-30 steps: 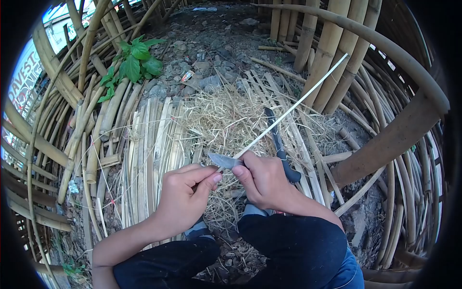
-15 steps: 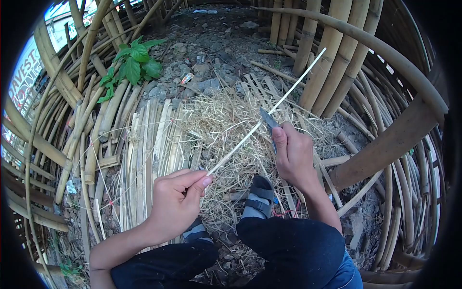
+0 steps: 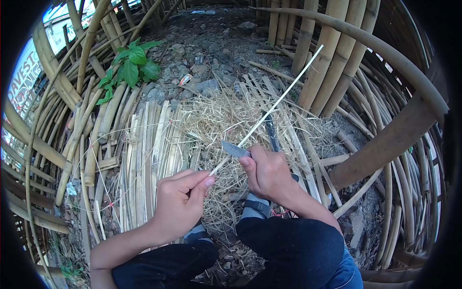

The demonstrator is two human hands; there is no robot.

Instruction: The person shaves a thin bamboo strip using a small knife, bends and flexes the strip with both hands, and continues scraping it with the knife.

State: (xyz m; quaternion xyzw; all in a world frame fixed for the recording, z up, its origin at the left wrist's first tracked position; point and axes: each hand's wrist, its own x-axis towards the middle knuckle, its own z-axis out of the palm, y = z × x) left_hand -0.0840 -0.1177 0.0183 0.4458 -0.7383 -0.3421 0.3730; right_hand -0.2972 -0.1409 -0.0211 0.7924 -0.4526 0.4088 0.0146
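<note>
A long, pale bamboo strip [image 3: 289,88] slants from lower left to upper right in front of me. My left hand [image 3: 183,200] pinches its near end between thumb and fingers. In my right hand [image 3: 269,173] is a knife [image 3: 235,149], its grey blade pointing left across the strip. The blade lies a short way from my left fingertips; most of the knife's handle is hidden in my fist. Just beyond my right hand is a dark, narrow object [image 3: 271,132], partly covered by the hand.
Curly bamboo shavings [image 3: 211,120] cover the ground below my hands. Split bamboo slats [image 3: 147,159] lie at the left. Thick bamboo poles [image 3: 337,58] stand at the upper right, and a large curved pole [image 3: 385,149] slants nearby. A leafy plant [image 3: 132,65] grows at upper left.
My right hand and the knife have moved down the strip toward my left hand, the blade turning leftward. The dark object behind the right hand has come into view. My left hand has barely moved.
</note>
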